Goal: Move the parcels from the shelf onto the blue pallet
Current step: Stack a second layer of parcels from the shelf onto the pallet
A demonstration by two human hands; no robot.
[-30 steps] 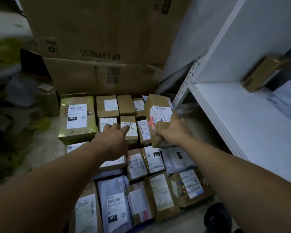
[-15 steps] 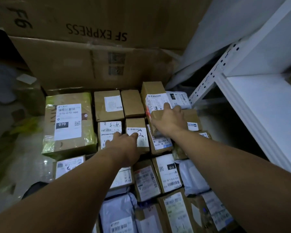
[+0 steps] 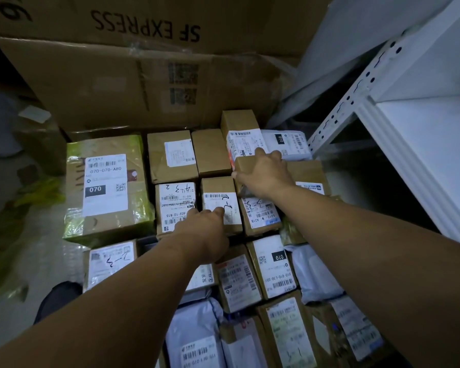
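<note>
1. Closest of all, the parcels (image 3: 237,285) lie packed side by side in a low layer. They are just left of the shelf, not on it.
2. At the very bottom is a white mail bag (image 3: 191,330) with a barcode label. Brown boxes touch it on its right.
3. A little farther, a brown box with a "010" label (image 3: 272,266) lies between the two arms.
4. The left hand (image 3: 205,232) lies palm down with its fingers close together. The fingertips touch the top of a small labelled box (image 3: 218,189). The hand holds nothing.
5. Just left of that box sits a box with pen marks on its label (image 3: 174,197). The two boxes touch.
6. The right hand (image 3: 263,173) is spread wide and presses down on a flat brown box (image 3: 307,172). Its thumb is at the left edge and its fingertips are at the far edge.
7. Right behind those fingertips stand a tall box (image 3: 238,123) and a white bag with a "010" label (image 3: 290,142), side by side.
8. Off to the left is a big box wrapped in green tape (image 3: 106,144), with "070" on its label.
9. Behind all the parcels is a huge cardboard carton (image 3: 104,83). On top of it sits an SF EXPRESS carton (image 3: 223,17), and its words are upside down.
10. On the right stands the white metal shelf (image 3: 430,144).
</note>
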